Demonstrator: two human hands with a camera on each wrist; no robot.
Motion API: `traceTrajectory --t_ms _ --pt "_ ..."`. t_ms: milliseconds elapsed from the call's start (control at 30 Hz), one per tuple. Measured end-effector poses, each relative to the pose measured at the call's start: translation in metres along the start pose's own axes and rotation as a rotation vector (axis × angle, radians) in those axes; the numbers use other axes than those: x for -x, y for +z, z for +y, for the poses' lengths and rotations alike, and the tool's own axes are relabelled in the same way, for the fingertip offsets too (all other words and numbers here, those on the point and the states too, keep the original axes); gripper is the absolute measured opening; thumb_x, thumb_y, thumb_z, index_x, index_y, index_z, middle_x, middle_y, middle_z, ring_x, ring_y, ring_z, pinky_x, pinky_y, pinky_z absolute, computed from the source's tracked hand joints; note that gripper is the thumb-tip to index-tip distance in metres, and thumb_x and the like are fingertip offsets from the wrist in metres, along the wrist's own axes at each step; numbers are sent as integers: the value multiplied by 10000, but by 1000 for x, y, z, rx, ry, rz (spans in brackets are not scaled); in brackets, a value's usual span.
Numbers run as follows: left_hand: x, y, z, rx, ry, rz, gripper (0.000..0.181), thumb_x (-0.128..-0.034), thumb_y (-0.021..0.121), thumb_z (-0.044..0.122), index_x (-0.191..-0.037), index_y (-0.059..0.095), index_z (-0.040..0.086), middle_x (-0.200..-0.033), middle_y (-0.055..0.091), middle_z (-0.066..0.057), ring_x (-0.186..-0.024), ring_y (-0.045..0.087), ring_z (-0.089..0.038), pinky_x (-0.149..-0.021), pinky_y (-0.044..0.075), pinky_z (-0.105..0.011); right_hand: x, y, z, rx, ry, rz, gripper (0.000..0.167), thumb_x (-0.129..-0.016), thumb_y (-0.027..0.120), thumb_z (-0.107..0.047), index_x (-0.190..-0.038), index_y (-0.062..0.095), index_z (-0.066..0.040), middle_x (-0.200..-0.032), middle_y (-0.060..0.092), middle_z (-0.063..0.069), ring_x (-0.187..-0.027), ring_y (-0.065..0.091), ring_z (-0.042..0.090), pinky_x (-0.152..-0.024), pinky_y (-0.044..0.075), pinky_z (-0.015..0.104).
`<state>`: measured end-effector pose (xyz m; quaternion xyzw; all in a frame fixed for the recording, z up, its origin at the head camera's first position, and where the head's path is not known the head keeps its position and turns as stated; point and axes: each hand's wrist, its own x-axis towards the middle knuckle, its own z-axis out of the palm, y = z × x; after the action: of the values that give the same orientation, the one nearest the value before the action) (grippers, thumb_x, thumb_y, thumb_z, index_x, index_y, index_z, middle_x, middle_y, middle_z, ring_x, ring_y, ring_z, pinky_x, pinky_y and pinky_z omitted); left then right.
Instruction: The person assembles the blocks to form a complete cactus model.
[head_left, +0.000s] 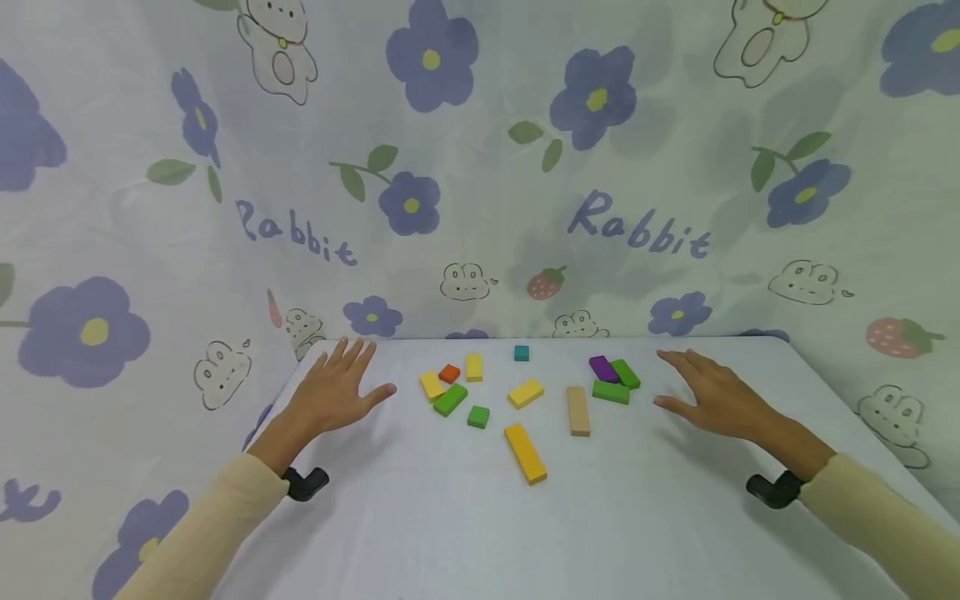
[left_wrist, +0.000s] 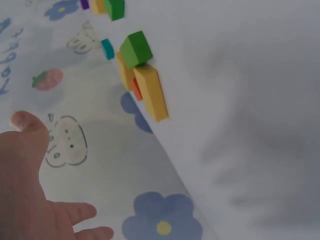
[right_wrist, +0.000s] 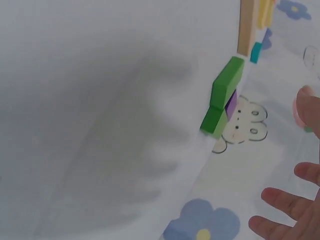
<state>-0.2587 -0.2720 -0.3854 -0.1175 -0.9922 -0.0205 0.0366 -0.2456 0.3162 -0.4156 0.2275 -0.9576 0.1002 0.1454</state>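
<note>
My left hand hovers over the table's left side, fingers spread and nothing held. The right hand mirrors it on the other side, also holding nothing. Between them lie coloured blocks. Nearest the left hand are a small yellow block, an orange-red block and a green block. A purple block touches two green blocks nearest the right hand. In the middle are a long yellow-orange block, a tan block, a yellow block and a green cube.
The white table has its far edge against a patterned cloth with flowers and rabbits. A teal block and an upright-lying yellow block sit near that edge. Each wrist wears a black device.
</note>
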Motion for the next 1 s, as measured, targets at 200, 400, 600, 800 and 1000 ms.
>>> traceTrajectory --t_ms 200,400,600,800,1000 --pt "3 13 12 18 5 -1 1002 -907 368 792 -1568 281 45 -1622 277 -216 -1520 132 -460 -1207 120 -641 -6 5 -13 -16 6 -60 782 -877 759 -403 -1502 411 -88 -1481 483 222 -1347 446 492 -1008 410 698" --pt "11 15 22 41 26 32 954 -926 385 762 -1524 372 20 -1543 421 -210 -1504 214 -450 -1199 202 -623 -15 13 -24 -75 -44 -69 774 -900 736 -394 -1515 394 -72 -1491 471 216 -1341 475 451 -1022 444 637" --pt "12 14 45 33 57 38 911 -932 443 722 -1513 393 22 -1537 437 -191 -1484 291 -423 -1186 277 -587 -20 14 -34 -159 -24 -129 789 -925 673 -489 -1514 385 -50 -1508 444 222 -1359 455 447 -1043 433 626" --pt "14 16 80 53 90 23 890 -896 568 681 -1496 427 38 -1524 452 -171 -1450 368 -386 -1152 347 -578 -25 20 -47 -205 -36 -158 816 -915 666 -528 -1489 400 -12 -1485 452 258 -1349 457 466 -1035 437 630" --pt "15 23 115 69 189 34 854 -886 575 694 -1458 496 65 -1475 503 -127 -1381 459 -317 -1114 415 -521 -33 30 -61 -228 -44 -181 770 -894 710 -486 -1477 438 -62 -1487 470 227 -1362 460 453 -1028 459 600"
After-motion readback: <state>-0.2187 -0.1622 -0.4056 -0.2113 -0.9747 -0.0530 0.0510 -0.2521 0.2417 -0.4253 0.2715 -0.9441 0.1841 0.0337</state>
